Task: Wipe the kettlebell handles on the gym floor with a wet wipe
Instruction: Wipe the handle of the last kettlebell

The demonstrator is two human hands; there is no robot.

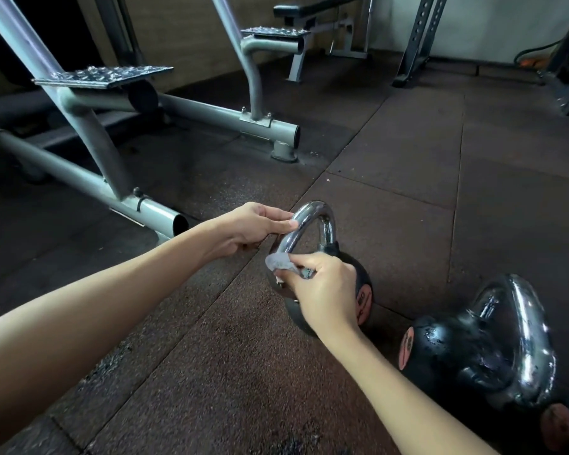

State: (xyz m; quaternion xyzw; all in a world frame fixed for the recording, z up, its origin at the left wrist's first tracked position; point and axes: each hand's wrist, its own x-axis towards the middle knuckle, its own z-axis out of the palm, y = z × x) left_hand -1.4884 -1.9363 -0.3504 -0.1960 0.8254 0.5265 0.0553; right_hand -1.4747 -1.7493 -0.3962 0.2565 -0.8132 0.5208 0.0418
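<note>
We are looking at a kettlebell (358, 274) whose handle (312, 213) is shining as polished chrome, smooth and mirror-glossy, while its black body is showing a duller, matt coating. Against that handle, the wet wipe (278, 261) is looking thin, pale, crumpled and slightly translucent. Right of this kettlebell, we are seeing a 2nd kettlebell (457, 349) gleaming a glossier, speckled black, with 1 more chrome loop. Under the 1st kettlebell, the floor tiles (391, 178) are appearing as matt, grainy, speckled rubber. Beyond it, we are noting a frame (217, 114) of grey painted metal tubing, softly satin, carrying studded bare-metal plates (105, 75).
</note>
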